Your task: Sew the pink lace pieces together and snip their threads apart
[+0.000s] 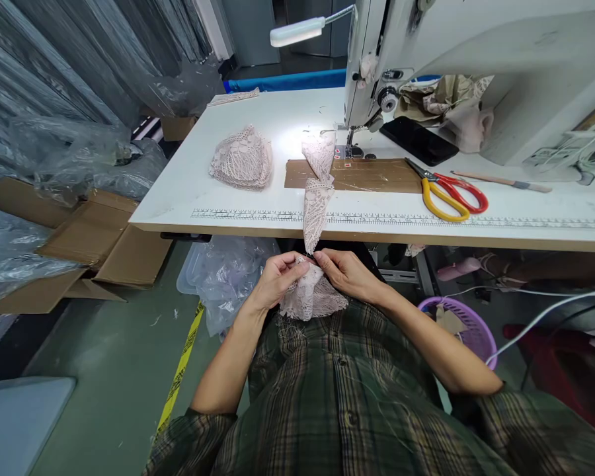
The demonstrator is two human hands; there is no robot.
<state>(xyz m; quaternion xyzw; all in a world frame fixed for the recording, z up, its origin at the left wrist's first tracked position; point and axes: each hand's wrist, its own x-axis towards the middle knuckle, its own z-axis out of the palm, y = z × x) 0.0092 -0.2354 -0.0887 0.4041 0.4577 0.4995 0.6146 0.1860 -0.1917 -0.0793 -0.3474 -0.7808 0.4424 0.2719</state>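
My left hand (278, 281) pinches the upper edge of a pale pink lace piece (315, 297) just in front of the table edge. On the other side of it, my right hand (348, 272) is closed, with thumb and fingers together at the top of the lace. Between my fingertips, the lace meets the lower tip of a narrow lace strip (318, 205). That strip hangs over the table edge and runs back, twisted, toward the sewing machine's presser foot (350, 142). Something small and dark shows between my fingers, too small to name.
A stack of lace pieces (242, 158) lies left on the white table (178, 178). Scissors (446, 192), a black phone (419, 140) and a brush (503, 182) lie right of the needle. Below are a purple basket (469, 327) and an open cardboard box (99, 244).
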